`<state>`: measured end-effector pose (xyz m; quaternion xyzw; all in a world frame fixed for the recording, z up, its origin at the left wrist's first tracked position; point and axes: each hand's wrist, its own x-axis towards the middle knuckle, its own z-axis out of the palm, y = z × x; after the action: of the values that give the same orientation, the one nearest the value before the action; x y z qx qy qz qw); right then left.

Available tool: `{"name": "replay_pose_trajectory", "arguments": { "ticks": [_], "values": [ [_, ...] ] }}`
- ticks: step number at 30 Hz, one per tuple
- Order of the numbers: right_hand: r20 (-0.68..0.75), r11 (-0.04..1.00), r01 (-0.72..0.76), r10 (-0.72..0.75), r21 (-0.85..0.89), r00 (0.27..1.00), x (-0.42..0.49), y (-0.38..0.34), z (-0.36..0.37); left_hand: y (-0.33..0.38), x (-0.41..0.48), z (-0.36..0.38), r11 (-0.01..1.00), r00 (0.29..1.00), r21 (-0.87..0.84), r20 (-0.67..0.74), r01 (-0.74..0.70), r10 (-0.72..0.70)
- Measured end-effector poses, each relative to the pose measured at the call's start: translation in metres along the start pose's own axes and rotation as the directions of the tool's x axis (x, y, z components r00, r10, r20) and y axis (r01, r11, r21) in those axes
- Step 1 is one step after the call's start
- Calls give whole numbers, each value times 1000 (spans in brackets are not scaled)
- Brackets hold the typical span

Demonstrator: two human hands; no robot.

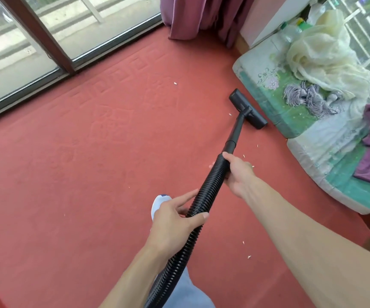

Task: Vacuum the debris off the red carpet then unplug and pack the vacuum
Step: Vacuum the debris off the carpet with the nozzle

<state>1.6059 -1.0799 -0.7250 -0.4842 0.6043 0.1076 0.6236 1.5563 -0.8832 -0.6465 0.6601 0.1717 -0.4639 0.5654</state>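
Observation:
A black ribbed vacuum hose (204,192) runs up from the bottom of the view into a rigid black tube (237,127). The tube ends in a flat black floor nozzle (247,108) lying on the red carpet (90,163), close to a floor mattress. My right hand (238,174) grips the hose just below the tube. Lower down, my left hand (177,221) holds the hose between thumb and fingers. Small white debris bits (249,256) lie scattered on the carpet, one near the window (175,83) and several beside the hose. The vacuum body is out of view.
A green patterned floor mattress (268,94) with cream cloth (321,56), a grey fringed cloth and purple fabric lies at the right. A glass sliding door (35,47) borders the carpet at the top left. A purple curtain (201,16) hangs at the back. My socked foot (159,203) stands below the hose.

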Motion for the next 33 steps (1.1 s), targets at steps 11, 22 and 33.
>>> {"name": "replay_pose_trajectory", "arguments": {
  "ticks": [11, 22, 33],
  "values": [
    [148, 995, -71, 60, 70, 987, -138, 40, 12, 11, -130, -56, 996, 993, -83, 115, -11, 20],
    [424, 966, -251, 201, 65, 883, -246, 65, 16, 6, -243, -88, 954, 983, -241, -3, -180, 184],
    [685, 973, -231, 149, 29, 713, -308, -12, 63, 63, -278, -114, 805, 923, -464, -85, -369, 374]
  ]
}}
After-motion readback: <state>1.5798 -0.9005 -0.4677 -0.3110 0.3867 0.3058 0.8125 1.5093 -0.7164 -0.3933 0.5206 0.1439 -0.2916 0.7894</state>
